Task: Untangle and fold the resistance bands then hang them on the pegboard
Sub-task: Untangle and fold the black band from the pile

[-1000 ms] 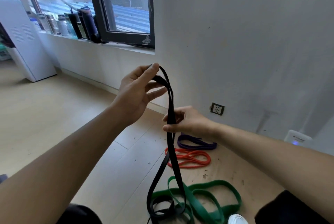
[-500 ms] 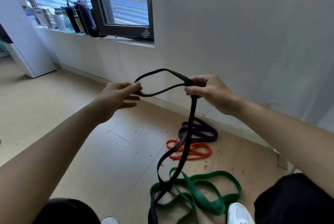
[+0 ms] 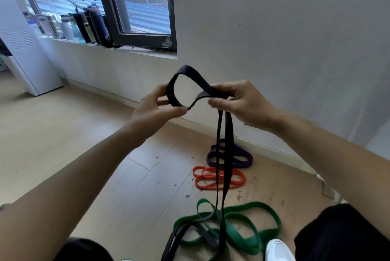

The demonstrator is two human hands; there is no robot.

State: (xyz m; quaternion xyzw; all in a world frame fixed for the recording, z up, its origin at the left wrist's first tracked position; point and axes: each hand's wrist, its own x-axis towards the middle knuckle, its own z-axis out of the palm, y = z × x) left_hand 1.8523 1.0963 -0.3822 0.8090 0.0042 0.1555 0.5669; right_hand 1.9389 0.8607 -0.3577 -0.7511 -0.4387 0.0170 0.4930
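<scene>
Since half a sec ago my hands have closed in on each other. The loop betw. them is now small and upright, not stretched wide. Fingers (image 3: 161, 91) and thumb of my L hand (image 3: 155, 111) pinch the loop's left side. Fingers (image 3: 221, 88) of my R hand (image 3: 244, 103) curl round the spot where the black band (image 3: 188, 70) crosses itself. Below the R hand two strands hang to the floor (image 3: 101, 134), their lower end lying across the green band (image 3: 251, 239) by my white shoe (image 3: 278, 250). Orange band (image 3: 202, 184) lies farther out, and the purple band (image 3: 242, 155) beyond it, near the wall.
</scene>
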